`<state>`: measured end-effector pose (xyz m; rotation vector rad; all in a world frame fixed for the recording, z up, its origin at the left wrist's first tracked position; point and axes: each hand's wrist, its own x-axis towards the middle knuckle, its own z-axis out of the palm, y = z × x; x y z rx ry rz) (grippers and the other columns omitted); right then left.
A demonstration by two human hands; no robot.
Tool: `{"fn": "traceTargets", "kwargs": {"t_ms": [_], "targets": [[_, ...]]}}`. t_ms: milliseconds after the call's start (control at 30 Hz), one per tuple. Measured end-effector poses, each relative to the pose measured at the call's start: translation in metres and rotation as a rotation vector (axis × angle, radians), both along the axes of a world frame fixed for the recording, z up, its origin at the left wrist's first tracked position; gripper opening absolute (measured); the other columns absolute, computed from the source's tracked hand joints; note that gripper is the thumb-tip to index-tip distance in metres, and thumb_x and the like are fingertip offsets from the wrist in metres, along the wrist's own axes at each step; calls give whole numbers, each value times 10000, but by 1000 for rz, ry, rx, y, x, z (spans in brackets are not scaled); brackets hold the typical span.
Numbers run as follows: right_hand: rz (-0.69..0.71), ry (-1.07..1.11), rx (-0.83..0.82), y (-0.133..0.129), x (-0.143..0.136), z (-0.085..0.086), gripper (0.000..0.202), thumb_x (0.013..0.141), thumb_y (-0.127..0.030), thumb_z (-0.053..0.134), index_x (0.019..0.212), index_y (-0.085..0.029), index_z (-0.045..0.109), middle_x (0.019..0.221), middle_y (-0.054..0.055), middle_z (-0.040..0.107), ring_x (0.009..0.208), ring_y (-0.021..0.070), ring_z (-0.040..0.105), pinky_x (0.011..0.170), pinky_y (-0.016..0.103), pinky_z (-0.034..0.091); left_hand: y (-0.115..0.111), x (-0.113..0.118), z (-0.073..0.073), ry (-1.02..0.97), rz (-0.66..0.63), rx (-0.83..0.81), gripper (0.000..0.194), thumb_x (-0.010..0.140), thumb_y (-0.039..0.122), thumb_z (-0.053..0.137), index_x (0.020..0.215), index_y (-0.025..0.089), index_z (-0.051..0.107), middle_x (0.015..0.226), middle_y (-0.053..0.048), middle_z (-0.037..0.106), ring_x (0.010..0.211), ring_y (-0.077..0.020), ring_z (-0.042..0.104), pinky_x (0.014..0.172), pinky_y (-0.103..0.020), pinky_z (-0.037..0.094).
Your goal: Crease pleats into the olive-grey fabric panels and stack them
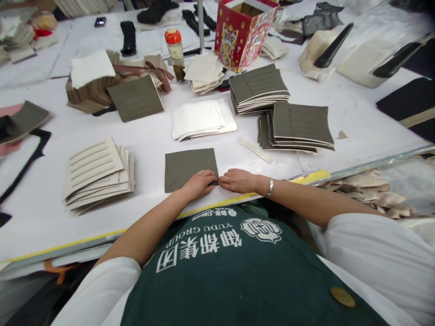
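Observation:
A flat dark olive-grey panel lies near the table's front edge. My left hand rests over its lower right part, with fingers curled and pressed together at the right edge. My right hand meets it there, its fingers pinched at the same edge near the lower right corner. The fingertips of both hands almost touch, and they hide that corner. Just behind the panel sits a pile of white sheets. A thin pale strip lies beyond my right hand.
Cream ribbed panels are stacked at left. Two piles of olive ribbed panels stand at right. Farther back are a red patterned box, an orange-lidded bottle and a bundled stack. Yellow tape runs along the table edge.

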<state>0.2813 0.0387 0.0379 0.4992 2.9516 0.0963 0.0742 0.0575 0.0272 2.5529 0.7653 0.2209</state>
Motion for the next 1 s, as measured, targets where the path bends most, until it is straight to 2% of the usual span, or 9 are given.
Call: {"fn": "traceTargets", "kwargs": {"t_ms": [167, 233, 500, 700, 867, 1000], "targets": [[68, 34, 24, 4, -3, -2, 217, 900, -161, 347, 931, -130, 559, 846, 72, 555, 705, 165, 469, 614, 313, 305, 1, 1, -1, 5, -6, 6, 188, 767, 181, 535, 930, 158, 626, 990, -72, 599, 906, -191, 554, 836, -313, 445], [45, 66, 14, 6, -5, -4, 216, 904, -176, 347, 906, -143, 560, 841, 65, 557, 694, 156, 461, 614, 307, 300, 1, 2, -2, 6, -7, 11, 172, 770, 192, 536, 914, 154, 622, 981, -75, 599, 901, -193, 554, 834, -315, 446], [-234, 315, 10, 5, -9, -16, 269, 899, -236, 348, 847, -160, 600, 790, 43, 581, 651, 130, 459, 605, 278, 296, -2, 2, -4, -36, 42, 11, 162, 785, 242, 554, 908, 160, 620, 988, -77, 602, 912, -195, 551, 840, -329, 448], [-508, 510, -119, -2, -9, -24, 205, 847, -245, 439, 818, -167, 627, 819, 43, 601, 681, 117, 501, 601, 233, 335, -7, 9, -4, -72, 181, 11, 181, 833, 291, 506, 849, 183, 650, 912, -49, 614, 846, -166, 567, 793, -303, 465], [-531, 558, -242, 1, -9, -23, 144, 807, -203, 488, 817, -170, 627, 835, 30, 603, 701, 107, 522, 600, 207, 353, -10, 17, -3, -2, 234, 45, 180, 829, 240, 490, 803, 178, 658, 900, -49, 623, 819, -170, 574, 764, -296, 467], [-571, 530, -169, -4, -6, -21, 196, 857, -243, 447, 837, -162, 624, 844, 48, 587, 698, 119, 504, 595, 223, 340, -17, 23, -6, 44, 326, 69, 185, 816, 196, 461, 779, 172, 640, 880, -54, 621, 770, -167, 577, 696, -286, 473]]}}
